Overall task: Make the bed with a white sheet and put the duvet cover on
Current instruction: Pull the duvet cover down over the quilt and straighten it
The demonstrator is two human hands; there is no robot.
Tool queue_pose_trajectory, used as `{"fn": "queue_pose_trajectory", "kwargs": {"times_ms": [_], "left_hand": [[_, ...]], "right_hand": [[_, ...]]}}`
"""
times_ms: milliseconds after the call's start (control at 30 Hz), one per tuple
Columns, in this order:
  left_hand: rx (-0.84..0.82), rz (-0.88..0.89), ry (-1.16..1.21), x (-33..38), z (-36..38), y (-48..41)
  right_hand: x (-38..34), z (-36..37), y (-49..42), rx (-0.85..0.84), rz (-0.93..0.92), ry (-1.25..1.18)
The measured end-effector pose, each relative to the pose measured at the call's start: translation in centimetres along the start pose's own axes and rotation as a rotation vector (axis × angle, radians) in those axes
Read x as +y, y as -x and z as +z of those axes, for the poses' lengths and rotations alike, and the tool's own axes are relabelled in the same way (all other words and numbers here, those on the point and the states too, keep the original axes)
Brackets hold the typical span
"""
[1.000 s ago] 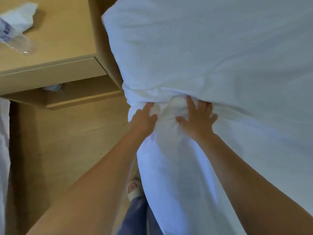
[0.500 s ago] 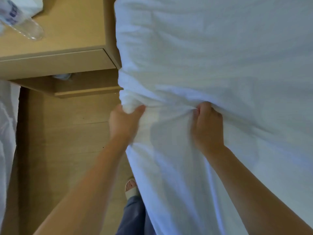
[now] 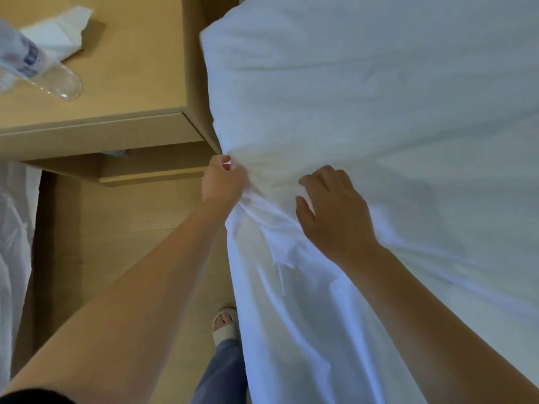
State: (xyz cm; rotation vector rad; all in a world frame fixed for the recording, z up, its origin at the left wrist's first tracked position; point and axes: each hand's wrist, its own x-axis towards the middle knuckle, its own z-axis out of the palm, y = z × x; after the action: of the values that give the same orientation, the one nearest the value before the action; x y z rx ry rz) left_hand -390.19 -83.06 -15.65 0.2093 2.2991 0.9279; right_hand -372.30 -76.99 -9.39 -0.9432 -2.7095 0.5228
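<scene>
Right hand let go, fingers loose on white sheet; left hand fingers grasping its fold.

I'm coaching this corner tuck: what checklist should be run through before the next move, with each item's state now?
1. Left hand grips the white sheet at the corner: ok.
2. Right hand rests on the sheet beside it: ok.
3. Corner fabric smooth: not ok, bunched folds between the hands.
4. Sheet tucked under along the side: not ok, it hangs loose.
5. Room for the left hand beside the nightstand: cannot tell.
6. Bottle lying on the nightstand, away from the hands: ok.
</scene>
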Motion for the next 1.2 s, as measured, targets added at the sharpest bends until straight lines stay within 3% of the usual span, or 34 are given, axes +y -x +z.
{"fn": "queue_pose_trajectory", "kwargs": {"times_ms": [100, 233, 467, 633, 700, 767, 833, 900, 967, 1033, 1067, 1133, 1200], "left_hand": [[0.028, 0.034, 0.036, 1.9, -0.4, -2.3], [0.018, 0.047, -0.067, 3.8, -1.0, -5.5], [0.011, 0.381, -0.339, 7.3, -5.0, -9.0], [0.043, 0.381, -0.032, 11.9, -7.9, -10.7], [0.020, 0.458, 0.064, 13.4, -7.6, -10.6], [-0.081, 0.558, 0.075, 14.5, -6.3, -9.6], [-0.283, 0.602, -0.123, 14.2, -4.5, -9.6], [-0.510, 0.478, -0.368, 12.9, -3.0, -11.3], [-0.637, 0.292, -0.382, 11.9, -2.8, -13.4], [-0.584, 0.214, -0.315, 11.3, -3.3, -15.2], [-0.481, 0.220, -0.294, 11.2, -3.7, -15.9], [-0.222, 0.287, -0.237, 11.8, -4.4, -17.2], [-0.108, 0.384, -0.134, 13.1, -4.8, -18.9]], "right_hand": [[0.3, 1.6, -3.1, -0.235, 0.126, 0.095], [-0.2, 4.0, -5.6, -0.280, 0.148, 0.196], [-2.2, 4.4, -11.5, -0.020, 0.208, 0.133], [-4.5, 4.8, -17.7, 0.057, 0.209, 0.143], [-5.0, 4.9, -19.7, 0.142, 0.207, 0.138], [-5.0, 4.4, -21.2, 0.234, 0.208, 0.106], [-3.8, 3.7, -21.8, 0.255, 0.370, 0.004], [-2.1, 3.2, -21.4, 0.268, 0.591, -0.062], [-1.0, 3.4, -20.4, 0.186, 0.641, 0.001], [-0.5, 4.3, -19.8, -0.027, 0.605, 0.105], [-0.5, 4.6, -19.8, -0.095, 0.584, 0.140], [-0.6, 4.5, -20.4, -0.080, 0.567, 0.112], [-0.9, 3.7, -21.1, 0.040, 0.560, 0.009]]}}
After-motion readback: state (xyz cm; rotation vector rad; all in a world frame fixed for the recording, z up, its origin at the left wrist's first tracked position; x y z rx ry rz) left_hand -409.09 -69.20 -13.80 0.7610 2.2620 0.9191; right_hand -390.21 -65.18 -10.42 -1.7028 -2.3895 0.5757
